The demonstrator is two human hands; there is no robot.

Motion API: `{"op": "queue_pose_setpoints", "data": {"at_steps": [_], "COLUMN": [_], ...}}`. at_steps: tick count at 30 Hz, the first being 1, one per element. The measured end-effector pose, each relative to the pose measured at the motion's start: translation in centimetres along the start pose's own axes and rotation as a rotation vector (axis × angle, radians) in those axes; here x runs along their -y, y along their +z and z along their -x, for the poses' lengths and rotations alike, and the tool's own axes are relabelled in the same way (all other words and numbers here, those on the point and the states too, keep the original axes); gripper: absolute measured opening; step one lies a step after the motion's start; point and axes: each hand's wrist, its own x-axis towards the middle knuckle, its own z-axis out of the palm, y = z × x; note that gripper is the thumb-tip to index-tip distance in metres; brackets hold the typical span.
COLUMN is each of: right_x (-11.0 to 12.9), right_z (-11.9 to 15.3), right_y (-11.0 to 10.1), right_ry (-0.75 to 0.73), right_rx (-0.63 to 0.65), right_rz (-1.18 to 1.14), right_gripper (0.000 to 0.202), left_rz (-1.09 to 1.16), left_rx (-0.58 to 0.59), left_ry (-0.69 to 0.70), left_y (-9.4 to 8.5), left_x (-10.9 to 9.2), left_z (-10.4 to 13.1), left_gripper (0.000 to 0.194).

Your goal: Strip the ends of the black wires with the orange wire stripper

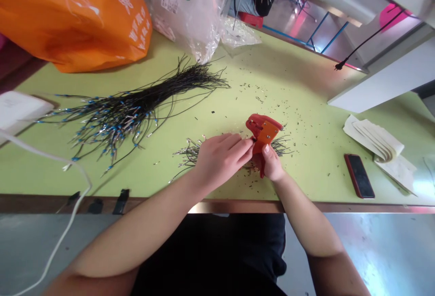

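Above our pale green tabletop [316, 169], we clasp a red-and-orange wire stripper [267, 130] in our right hand [272, 164], over bundled thin black wires [189, 154]; our left hand [222, 157] bunches its fingers beside the tool, whether pinching, we cannot tell.

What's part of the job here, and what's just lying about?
In the job, by the look of it:
red tool, in the right hand, left hand at its mouth
small wire bunch, showing either side of the hands
large wire bunch, likely
scraps, likely offcuts

Apparently just lying about:
phone
papers
orange bag
plastic bag
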Motion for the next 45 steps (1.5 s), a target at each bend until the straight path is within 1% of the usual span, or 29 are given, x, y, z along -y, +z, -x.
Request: {"op": "queue_pose_setpoints", "data": {"at_steps": [4, 10, 14, 21, 26, 32, 37, 39, 43, 45], "right_x": [0.5, 1.3, 1.8, 2.1, 1.9, 1.7, 2.4, 2.8, 3.5, 3.6], "right_z": [-0.1, 0.1, 0.1, 0.2, 0.5, 0.4, -0.1, -0.2, -0.3, -0.2], "right_y": [0.5, 1.0, 1.3, 1.5, 1.5, 1.8, 1.8, 1.7, 1.3, 1.1], "right_ry": [0.004, 0.001, -0.002, -0.014, 0.015, -0.083, -0.115, -0.146, -0.223, -0.222], "right_rx": [0.005, 0.126, 0.109, 0.102, 0.051, 0.062, 0.05, 0.017, -0.027, -0.014], "right_rz": [0.035, 0.037, 0.071, 0.05, 0.097, 0.055, 0.059, 0.048, -0.029, -0.052], "right_gripper": [0.065, 0.07, 0.072, 0.067, 0.067, 0.062, 0.064, 0.06, 0.031, 0.024], "left_rz": [0.021, 0.042, 0.058, 0.077, 0.089, 0.082, 0.085, 0.09, 0.088, 0.091], "left_rx": [-0.001, -0.001, -0.002, -0.017, -0.021, -0.016, -0.024, -0.023, -0.039, -0.037], "left_ry": [0.015, 0.009, -0.004, -0.004, 0.0, 0.013, 0.008, 0.006, -0.004, -0.007], "left_y": [-0.1, -0.3, -0.3, -0.2, -0.4, -0.4, -0.4, -0.4, -0.2, -0.2], "left_x": [-0.2, -0.3, -0.4, -0.4, -0.5, -0.5, -0.4, -0.4, -0.3, -0.2], "left_z": [-0.1, -0.1, 0.0, 0.0, -0.1, -0.2, -0.2, -0.1, 0.3, 0.4], "left_gripper": [0.015, 0.015, 0.014, 0.012, 0.013, 0.017, 0.014, 0.011, 0.008, 0.007]}}
